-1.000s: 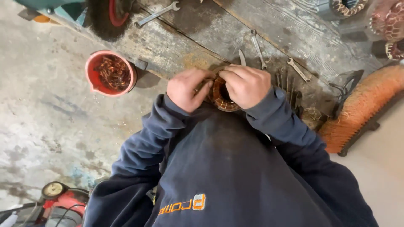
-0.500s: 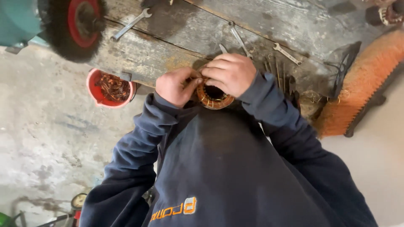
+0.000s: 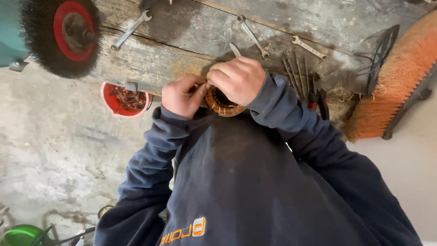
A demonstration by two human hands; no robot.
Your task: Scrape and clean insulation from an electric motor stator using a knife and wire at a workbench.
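Both of my hands close around a round motor stator (image 3: 224,105) wound with copper wire, held at the near edge of a worn wooden workbench (image 3: 182,41). My left hand (image 3: 183,95) grips its left side. My right hand (image 3: 237,80) covers its top and right side, fingers curled over it. A thin metal blade (image 3: 235,49) sticks out past my right knuckles; whether my hand holds it is hidden. Dark blue sleeves cover both arms.
On the bench lie three wrenches (image 3: 130,30) (image 3: 251,35) (image 3: 309,47), several thin rods (image 3: 296,70) and red-handled pliers (image 3: 317,96). A red bucket of copper scraps (image 3: 126,100) sits on the floor at left. A wire brush wheel (image 3: 57,36) is at top left, an orange broom head (image 3: 395,75) at right.
The view has shifted, so the bench and hands sit lower and more central. My hands stay on the stator, with the right hand turned a little further over its top.
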